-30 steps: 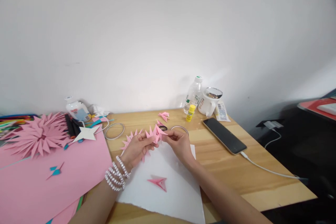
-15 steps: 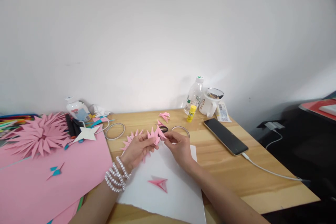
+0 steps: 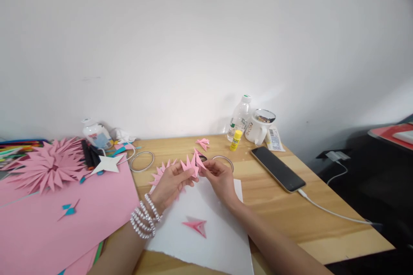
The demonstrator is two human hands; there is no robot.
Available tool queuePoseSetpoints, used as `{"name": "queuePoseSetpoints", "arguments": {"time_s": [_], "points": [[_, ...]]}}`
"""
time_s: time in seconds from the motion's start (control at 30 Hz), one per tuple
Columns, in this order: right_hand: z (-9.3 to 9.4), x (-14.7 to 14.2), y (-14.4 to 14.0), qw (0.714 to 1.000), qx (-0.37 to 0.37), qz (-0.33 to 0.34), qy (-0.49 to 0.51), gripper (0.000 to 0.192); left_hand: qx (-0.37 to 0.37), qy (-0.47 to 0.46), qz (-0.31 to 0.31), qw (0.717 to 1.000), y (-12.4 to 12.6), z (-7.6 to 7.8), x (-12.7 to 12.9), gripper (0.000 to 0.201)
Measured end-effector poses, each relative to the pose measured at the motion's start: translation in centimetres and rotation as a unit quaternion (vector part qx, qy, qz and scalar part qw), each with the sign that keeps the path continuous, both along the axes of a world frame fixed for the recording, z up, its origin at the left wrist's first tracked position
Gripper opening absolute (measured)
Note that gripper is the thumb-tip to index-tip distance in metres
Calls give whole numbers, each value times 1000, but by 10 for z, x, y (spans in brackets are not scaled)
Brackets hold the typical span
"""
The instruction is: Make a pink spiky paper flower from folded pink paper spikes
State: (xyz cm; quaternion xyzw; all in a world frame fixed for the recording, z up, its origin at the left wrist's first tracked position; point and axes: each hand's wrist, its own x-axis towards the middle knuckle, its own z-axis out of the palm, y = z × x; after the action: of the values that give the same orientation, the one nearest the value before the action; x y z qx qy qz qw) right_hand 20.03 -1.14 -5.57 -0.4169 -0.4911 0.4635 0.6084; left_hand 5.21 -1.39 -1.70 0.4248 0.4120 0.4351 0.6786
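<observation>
Your left hand (image 3: 170,184) is pinching the pink spiky chain (image 3: 180,167) steady near the worktop's middle. Your right hand (image 3: 220,177) is pinching its end spike — lining it up, I'd guess.

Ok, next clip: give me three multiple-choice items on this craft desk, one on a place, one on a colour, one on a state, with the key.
1. Where does the loose folded pink piece lie?
A. on the white sheet
B. on the phone
C. inside the mug

2. What colour is the cap of the glue stick?
A. blue
B. yellow
C. red

3. How is the spiky pink paper chain held?
A. lying untouched on the desk
B. pinched in the left hand and right hand
C. in the left hand only

Key: 1 A, it rests on the white sheet near the forearms; 2 B, the cap is yellow; 3 B, fingers of both hands meet on it.
</observation>
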Motion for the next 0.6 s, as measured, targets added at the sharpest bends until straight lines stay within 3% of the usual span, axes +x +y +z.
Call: {"name": "queuePoseSetpoints", "arguments": {"time_s": [0.33,0.6], "points": [[4,-2,-5,1000,11,16,-4,21,16,11,5,1000,-2,3,3,18],[7,-4,-8,999,1,-13,-35,22,61,48,17,997,1,-5,1,18]]}}
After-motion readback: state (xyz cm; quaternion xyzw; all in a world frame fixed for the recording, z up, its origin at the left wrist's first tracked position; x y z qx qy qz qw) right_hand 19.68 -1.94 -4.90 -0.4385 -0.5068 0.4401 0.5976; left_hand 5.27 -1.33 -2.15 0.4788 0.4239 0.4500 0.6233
